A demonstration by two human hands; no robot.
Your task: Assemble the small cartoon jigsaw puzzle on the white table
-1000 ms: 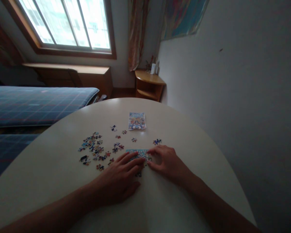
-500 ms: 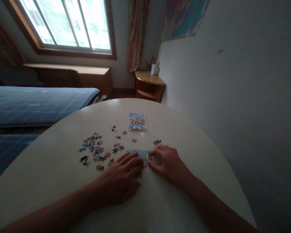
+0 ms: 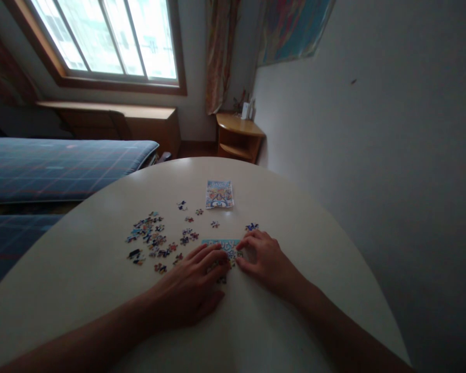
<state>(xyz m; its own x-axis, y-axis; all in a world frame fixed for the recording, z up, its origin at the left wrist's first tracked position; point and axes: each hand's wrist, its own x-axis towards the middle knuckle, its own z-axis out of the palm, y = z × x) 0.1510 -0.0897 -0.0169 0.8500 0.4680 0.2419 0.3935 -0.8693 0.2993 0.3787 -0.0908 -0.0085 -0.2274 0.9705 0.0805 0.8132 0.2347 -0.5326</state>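
A partly joined jigsaw puzzle [image 3: 232, 247] with a light-blue top edge lies flat on the table between my hands. My left hand [image 3: 196, 280] rests over its lower left part, fingers stretched out and covering much of it. From the right side, my right hand [image 3: 262, 259] is curved, thumb and index fingertips apart at the puzzle's right edge. Whether a small piece sits under either hand's fingertips is hidden. Just beyond the right knuckles is a dark-blue puzzle piece cluster [image 3: 252, 227]. Loose jigsaw pieces [image 3: 149, 230] are heaped left of the left hand.
The round white table [image 3: 303, 217] carries a small printed picture packet [image 3: 219, 194] at the back. Single pieces lie around a jigsaw piece [image 3: 215, 224] in the middle. A wall [image 3: 373, 155] stands close on the right, a plaid mattress [image 3: 62, 168] on the left.
Almost nothing differs. My right hand has shifted very slightly toward the left, and the fingers of both hands keep their places at the puzzle.
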